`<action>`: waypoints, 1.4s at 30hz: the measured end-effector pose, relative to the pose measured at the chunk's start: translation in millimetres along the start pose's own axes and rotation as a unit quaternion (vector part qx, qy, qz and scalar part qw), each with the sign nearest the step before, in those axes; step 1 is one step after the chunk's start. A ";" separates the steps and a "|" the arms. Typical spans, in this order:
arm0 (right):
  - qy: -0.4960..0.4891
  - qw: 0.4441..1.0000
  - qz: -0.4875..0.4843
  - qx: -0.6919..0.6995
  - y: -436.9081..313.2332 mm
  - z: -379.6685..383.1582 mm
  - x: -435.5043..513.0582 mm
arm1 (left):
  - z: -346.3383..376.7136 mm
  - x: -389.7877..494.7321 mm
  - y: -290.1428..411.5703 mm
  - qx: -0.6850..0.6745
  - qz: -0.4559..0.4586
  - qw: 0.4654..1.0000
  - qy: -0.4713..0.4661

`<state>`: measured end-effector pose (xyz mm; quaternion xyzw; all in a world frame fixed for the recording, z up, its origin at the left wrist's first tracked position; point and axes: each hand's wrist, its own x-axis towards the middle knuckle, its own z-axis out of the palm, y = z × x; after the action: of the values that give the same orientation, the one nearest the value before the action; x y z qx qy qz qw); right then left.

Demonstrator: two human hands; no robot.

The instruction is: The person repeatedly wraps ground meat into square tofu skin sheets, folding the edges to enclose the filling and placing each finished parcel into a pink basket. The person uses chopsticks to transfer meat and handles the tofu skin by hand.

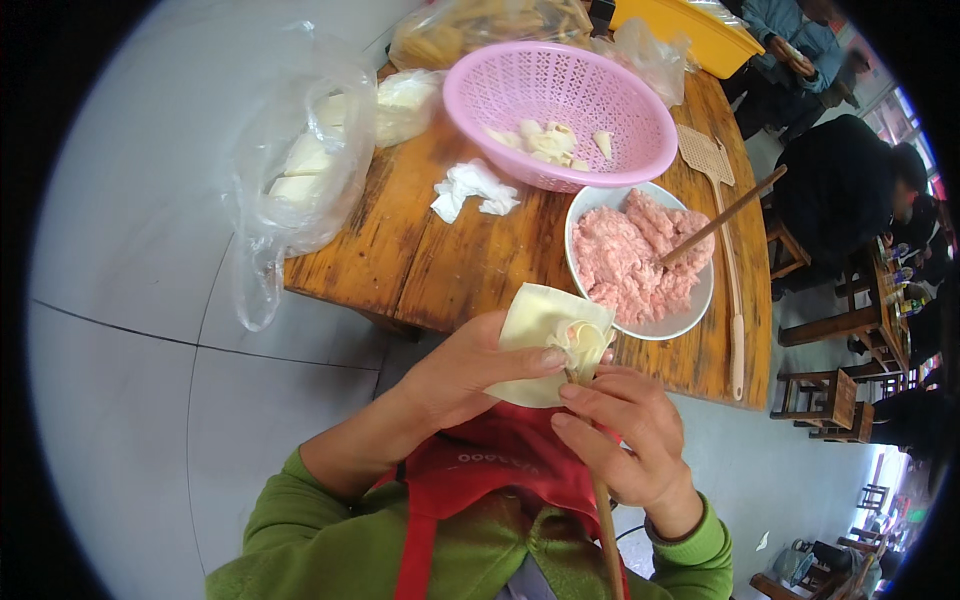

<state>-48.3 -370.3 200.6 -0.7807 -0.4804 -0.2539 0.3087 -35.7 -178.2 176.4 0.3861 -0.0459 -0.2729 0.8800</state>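
My left hand (480, 367) holds a stack of square dough wrappers (529, 319), its thumb pressing a folded wonton (581, 337) that lies on top. The fingers of my right hand (630, 427) grip a long wooden stick (602, 510), whose upper tip is at the wonton. Past my hands stands a white bowl (679, 328) of pink minced meat (622, 255), with another wooden stick (727, 214) standing tilted in the meat. Behind the bowl, a pink plastic colander (480, 112) contains several folded wontons (555, 142).
On the wooden table (465, 262) lie crumpled tissue (469, 187), a flyswatter (724, 217) at the right, and plastic bags of wrappers (307, 169) at the left edge. A yellow crate (694, 37) stands at the back. People, stools and another table (870, 307) are farther right.
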 end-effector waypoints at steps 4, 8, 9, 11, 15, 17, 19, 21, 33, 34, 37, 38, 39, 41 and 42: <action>-0.024 0.999 -0.031 -0.007 -0.3 4.2 1.9 | 2.8 2.2 -2.9 0.021 -0.007 0.998 0.052; -0.038 0.996 -0.082 0.003 -5.1 4.7 2.9 | -0.1 9.4 -11.3 0.039 0.023 0.992 0.122; -0.031 0.995 -0.086 0.027 -6.9 3.7 2.5 | -1.7 12.0 -13.0 0.061 0.048 0.988 0.136; -0.018 0.994 -0.089 0.054 -12.1 1.2 0.0 | -5.3 17.2 -15.0 0.114 0.071 0.976 0.170; -0.015 0.996 -0.030 0.087 -7.4 -15.2 -10.9 | -10.6 22.4 -16.3 0.168 0.117 0.964 0.171; 0.022 0.997 0.021 0.068 -6.4 -22.2 -19.1 | -16.5 30.5 -10.3 0.177 0.138 0.962 0.154; 0.070 0.993 0.080 0.056 -2.6 -24.5 -26.9 | -25.8 42.8 3.4 0.349 0.188 0.910 0.122; 0.137 0.979 0.136 0.057 2.8 -20.1 -33.2 | -34.5 63.7 20.5 0.375 0.205 0.896 0.120; 0.226 0.858 0.397 0.233 48.1 -7.8 -50.2 | -39.7 59.4 28.3 0.052 0.076 0.988 0.121; 0.217 0.856 0.408 0.232 49.9 -5.4 -51.0 | -40.3 50.4 25.4 0.075 0.056 0.989 0.113; 0.198 0.849 0.425 0.244 52.4 -0.6 -52.9 | -40.7 32.0 15.7 0.105 0.014 0.987 0.123; 0.194 0.851 0.423 0.244 52.6 0.2 -53.3 | -40.8 27.4 12.5 0.103 0.010 0.987 0.123; 0.188 0.850 0.427 0.244 52.5 0.2 -53.7 | -41.1 23.1 9.3 0.103 0.006 0.987 0.125; 0.208 0.846 0.414 0.263 51.7 -0.4 -54.4 | -42.7 17.0 3.7 0.105 -0.007 0.988 0.111; 0.222 0.845 0.402 0.273 51.4 -0.6 -54.6 | -43.8 14.8 0.6 0.110 -0.010 0.987 0.113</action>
<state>-24.1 -421.0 150.8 -0.7124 -0.0930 -0.1327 0.6828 -10.1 -156.8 144.3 0.5092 0.0284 -0.2293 0.8291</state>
